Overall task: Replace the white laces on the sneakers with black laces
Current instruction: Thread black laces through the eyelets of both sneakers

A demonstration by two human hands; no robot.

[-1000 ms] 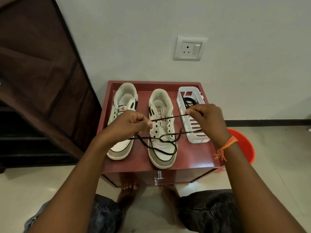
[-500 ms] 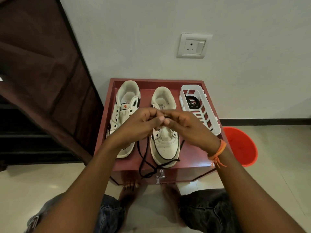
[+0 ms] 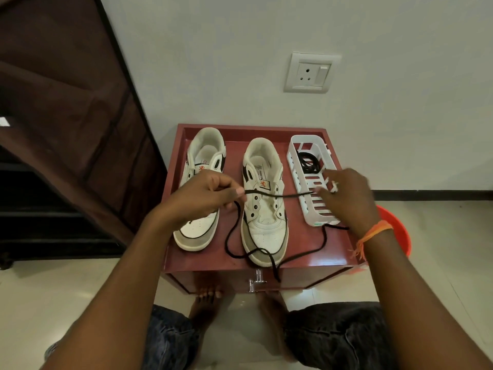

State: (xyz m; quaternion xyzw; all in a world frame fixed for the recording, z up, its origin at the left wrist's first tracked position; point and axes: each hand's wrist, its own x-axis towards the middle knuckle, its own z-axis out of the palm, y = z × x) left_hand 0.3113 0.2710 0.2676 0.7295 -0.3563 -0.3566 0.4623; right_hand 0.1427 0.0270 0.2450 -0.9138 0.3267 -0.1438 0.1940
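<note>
Two white sneakers stand toes toward me on a red cabinet top [image 3: 314, 252]. The left sneaker [image 3: 200, 209] and the right sneaker [image 3: 264, 209] show bare eyelets with no laces. A black lace [image 3: 277, 195] is stretched level above the right sneaker. My left hand [image 3: 205, 193] pinches one part of it over the left sneaker. My right hand [image 3: 346, 193] holds the other part above the white basket [image 3: 320, 209]. The rest of the lace hangs in loops over the right sneaker's toe and the cabinet's front edge.
A coiled black lace [image 3: 308, 162] lies in the basket's far end. A red bucket [image 3: 397, 231] stands on the floor to the right. A brown fabric wardrobe [image 3: 66, 116] is on the left, and a wall socket [image 3: 309, 73] sits above the cabinet. My knees and bare feet are below.
My hands were together over the right sneaker half a second ago. They have moved apart, pulling the black lace taut between them, the right hand going out over the basket.
</note>
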